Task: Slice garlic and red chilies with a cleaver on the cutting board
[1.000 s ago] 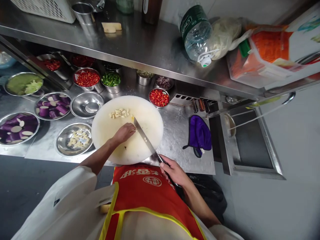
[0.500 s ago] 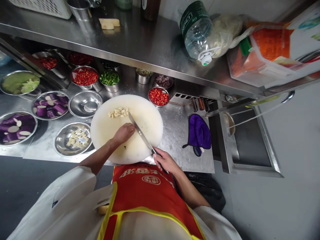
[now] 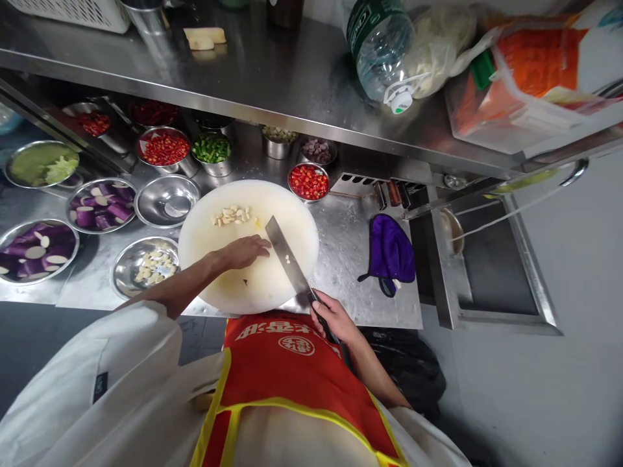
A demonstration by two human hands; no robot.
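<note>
My right hand (image 3: 333, 316) grips the black handle of a kitchen knife (image 3: 292, 259), its broad blade lying flat-side up over the right half of the round white cutting board (image 3: 224, 285). A small pale piece clings to the blade. My left hand (image 3: 248, 251) is over the board left of the blade, palm down, fingers stretched towards it and nothing visible in them. Peeled garlic cloves (image 3: 232, 215) form a loose pile at the board's far left. A steel bowl (image 3: 121, 272) with pale garlic pieces (image 3: 154, 267) stands beside the board, partly behind my left forearm.
Steel bowls of cut eggplant (image 3: 101, 213) stand at left, near an empty steel bowl (image 3: 167, 201). Containers of chopped red chili (image 3: 308, 182) and green pepper (image 3: 212, 150) line the back. A steel shelf (image 3: 272, 78) overhangs them. A purple cloth (image 3: 390, 246) lies right of the board.
The knife has moved slightly right and turned, showing more of its flat side. My left hand has come away from the blade's edge, its fingers straightening. The view has shifted a little.
</note>
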